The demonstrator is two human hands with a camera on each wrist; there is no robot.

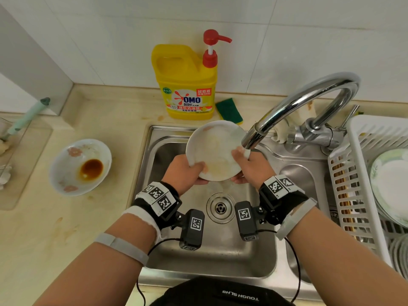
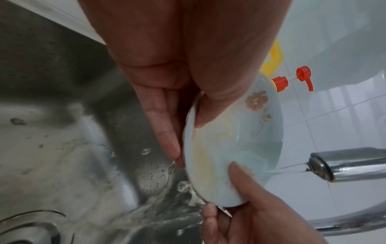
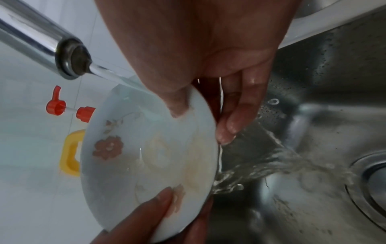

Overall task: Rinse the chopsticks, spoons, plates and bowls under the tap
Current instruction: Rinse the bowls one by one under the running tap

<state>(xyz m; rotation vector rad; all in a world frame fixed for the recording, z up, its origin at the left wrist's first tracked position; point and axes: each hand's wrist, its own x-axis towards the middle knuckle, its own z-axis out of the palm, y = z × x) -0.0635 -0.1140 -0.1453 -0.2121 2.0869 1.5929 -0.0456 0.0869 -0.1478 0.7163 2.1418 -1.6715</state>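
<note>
A white plate (image 1: 215, 149) with a flower print and yellowish smears is held tilted over the sink (image 1: 159, 155), its inner face towards me. My left hand (image 1: 192, 171) grips its lower left rim, thumb on the face, fingers behind. My right hand (image 1: 241, 161) grips the right rim just under the tap spout (image 1: 251, 138). In the left wrist view, water from the tap (image 2: 344, 165) hits the plate (image 2: 240, 148) and runs off its lower edge. The right wrist view shows the plate (image 3: 146, 156), my right hand (image 3: 208, 49) and the stream pouring into the basin. A dirty bowl (image 1: 64, 173) with brown sauce waits on the counter at left.
A yellow detergent bottle (image 1: 187, 85) and a green sponge (image 1: 228, 111) stand behind the sink. A white drying rack (image 1: 357, 173) at right holds plates (image 1: 390, 180) and chopsticks (image 1: 341, 195). The drain (image 1: 219, 208) lies below the hands.
</note>
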